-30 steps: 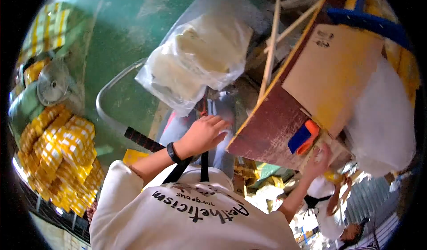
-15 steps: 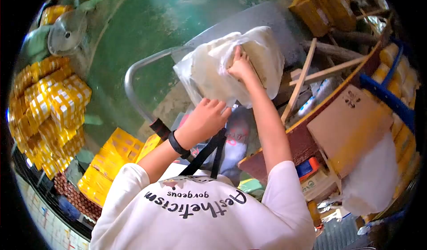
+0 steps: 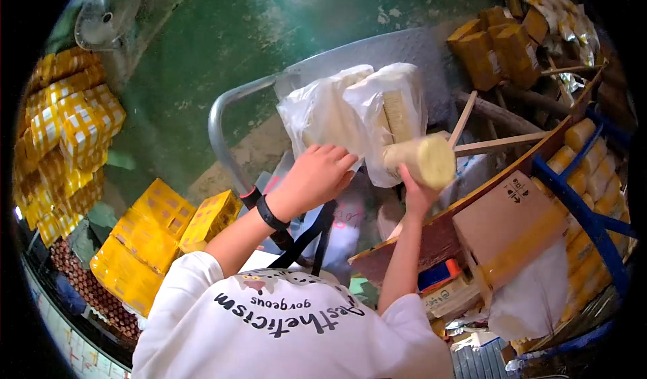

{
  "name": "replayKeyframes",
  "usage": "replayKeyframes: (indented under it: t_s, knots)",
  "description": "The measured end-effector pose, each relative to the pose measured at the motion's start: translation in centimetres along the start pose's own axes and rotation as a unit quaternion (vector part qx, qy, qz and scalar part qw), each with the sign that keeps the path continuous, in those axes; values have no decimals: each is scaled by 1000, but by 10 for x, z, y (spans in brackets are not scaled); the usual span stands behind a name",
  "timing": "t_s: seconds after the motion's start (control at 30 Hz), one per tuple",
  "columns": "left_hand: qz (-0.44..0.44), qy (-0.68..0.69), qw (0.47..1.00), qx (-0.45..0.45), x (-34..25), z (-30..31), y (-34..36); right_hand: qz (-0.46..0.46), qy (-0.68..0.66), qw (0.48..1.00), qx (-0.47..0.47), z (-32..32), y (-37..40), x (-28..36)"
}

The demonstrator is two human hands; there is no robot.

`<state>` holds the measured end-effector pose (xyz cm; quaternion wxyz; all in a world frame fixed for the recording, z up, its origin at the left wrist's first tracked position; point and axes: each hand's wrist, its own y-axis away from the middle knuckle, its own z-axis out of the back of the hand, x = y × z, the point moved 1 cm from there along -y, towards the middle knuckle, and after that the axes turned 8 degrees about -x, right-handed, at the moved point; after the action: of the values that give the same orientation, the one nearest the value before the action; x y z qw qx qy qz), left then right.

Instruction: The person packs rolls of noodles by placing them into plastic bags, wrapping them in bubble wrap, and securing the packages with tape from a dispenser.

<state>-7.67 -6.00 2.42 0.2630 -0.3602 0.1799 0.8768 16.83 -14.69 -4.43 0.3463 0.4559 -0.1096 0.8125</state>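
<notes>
Two white, see-through plastic bags (image 3: 323, 112) lie side by side on a grey platform cart (image 3: 323, 62), with pale contents inside. The open mouth of the right one shows yellowish bundles (image 3: 396, 112). My left hand (image 3: 317, 177), with a black wristband, is closed at the near edge of the left bag, its fingers curled on the film; the fingertips are partly hidden. In my right hand (image 3: 419, 193) is a pale yellow roll (image 3: 428, 162), a short thick cylinder, slightly blurred, held beside the right bag's mouth with its round end facing right.
The cart's bent metal handle (image 3: 219, 123) is left of the bags. Yellow-taped parcels (image 3: 145, 234) stand lower left, more (image 3: 74, 143) beyond. On the right are wooden sticks (image 3: 499, 143), a cardboard box (image 3: 509, 224), a blue frame (image 3: 579, 210) and stacked pale rolls (image 3: 600, 177).
My right hand has come out of the right bag area towards me and to the right, now with a pale yellow roll in it. The left hand stays near the bag edge.
</notes>
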Motion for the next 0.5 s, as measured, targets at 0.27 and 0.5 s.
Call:
replayKeyframes:
  t_s: [0.27,0.5]
  knots:
    - [-22,-22,997,70,0,-25,14,-67,-77,990,-102,186,120,89]
    - [1,13,998,56,-38,-24,31,-316,-71,922,-213,287,217,76]
